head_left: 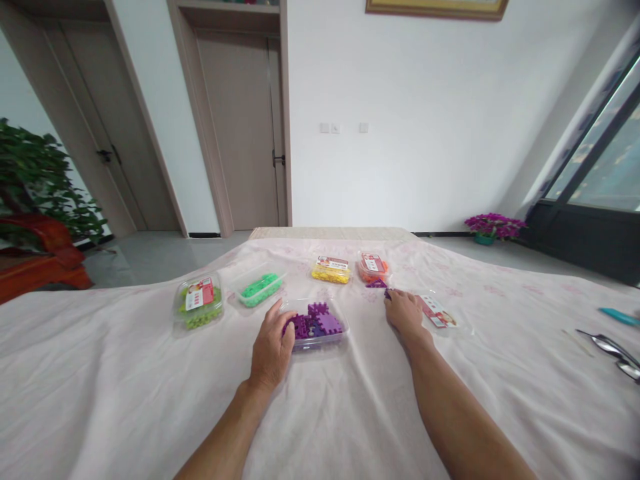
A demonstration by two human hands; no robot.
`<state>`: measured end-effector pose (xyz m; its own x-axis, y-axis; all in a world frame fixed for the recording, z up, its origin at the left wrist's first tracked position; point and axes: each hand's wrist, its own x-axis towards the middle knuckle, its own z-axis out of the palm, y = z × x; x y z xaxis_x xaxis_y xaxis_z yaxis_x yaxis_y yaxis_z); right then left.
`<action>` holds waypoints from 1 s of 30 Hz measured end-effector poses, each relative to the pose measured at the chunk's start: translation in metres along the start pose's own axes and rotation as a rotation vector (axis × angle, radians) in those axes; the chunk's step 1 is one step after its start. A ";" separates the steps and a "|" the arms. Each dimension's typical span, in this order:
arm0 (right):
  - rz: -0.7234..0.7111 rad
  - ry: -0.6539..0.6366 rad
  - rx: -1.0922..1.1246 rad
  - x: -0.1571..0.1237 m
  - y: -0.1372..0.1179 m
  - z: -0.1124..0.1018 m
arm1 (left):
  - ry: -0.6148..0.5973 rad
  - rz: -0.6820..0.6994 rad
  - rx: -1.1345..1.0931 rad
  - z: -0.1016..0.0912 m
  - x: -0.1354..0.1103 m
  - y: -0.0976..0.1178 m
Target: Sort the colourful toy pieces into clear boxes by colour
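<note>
The clear plastic tub (320, 343) of purple tiles (329, 324), flat with notched edges, sits between the hands, long axis running left to right. The left hand (273, 343), nearer, curls over its left end (gripping or merely resting, I cannot tell). To the right and farther, the right hand (404, 311) has fingertips at a purple piece (387, 293), pinch unclear, on soft, wrinkled cloth (320, 420).
</note>
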<state>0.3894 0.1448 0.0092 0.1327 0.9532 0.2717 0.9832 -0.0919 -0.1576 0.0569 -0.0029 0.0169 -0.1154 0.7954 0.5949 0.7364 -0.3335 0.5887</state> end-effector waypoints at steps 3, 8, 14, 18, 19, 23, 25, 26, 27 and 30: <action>-0.067 0.000 0.001 -0.001 -0.006 -0.003 | 0.038 0.066 0.073 0.000 0.000 -0.001; -0.141 0.036 0.011 -0.009 -0.020 -0.009 | 0.035 0.149 0.111 0.001 0.000 -0.002; -0.187 0.090 0.152 -0.017 -0.031 -0.011 | 0.043 0.097 0.061 0.001 -0.001 -0.002; -0.278 0.145 0.494 -0.016 -0.049 -0.014 | 0.054 0.024 0.007 0.000 -0.001 -0.001; -0.296 0.141 0.607 -0.016 -0.056 -0.016 | 0.052 0.014 -0.002 0.000 -0.001 -0.001; -0.380 0.111 0.923 -0.024 -0.089 -0.031 | 0.027 -0.001 -0.023 0.001 -0.001 -0.001; -0.460 0.094 0.966 -0.033 -0.104 -0.043 | 0.022 -0.006 -0.033 0.001 -0.001 -0.001; -0.509 0.063 0.974 -0.038 -0.111 -0.049 | 0.021 -0.010 -0.038 0.001 -0.001 -0.001; -0.564 0.015 0.974 -0.043 -0.116 -0.055 | 0.020 -0.014 -0.042 0.000 -0.001 -0.001; -0.696 -0.124 0.917 -0.054 -0.125 -0.069 | 0.016 -0.023 -0.045 0.000 -0.001 0.000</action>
<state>0.2680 0.0849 0.0797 -0.4645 0.7419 0.4835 0.3720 0.6590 -0.6537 0.0570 -0.0038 0.0169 -0.1428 0.7948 0.5899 0.7025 -0.3384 0.6261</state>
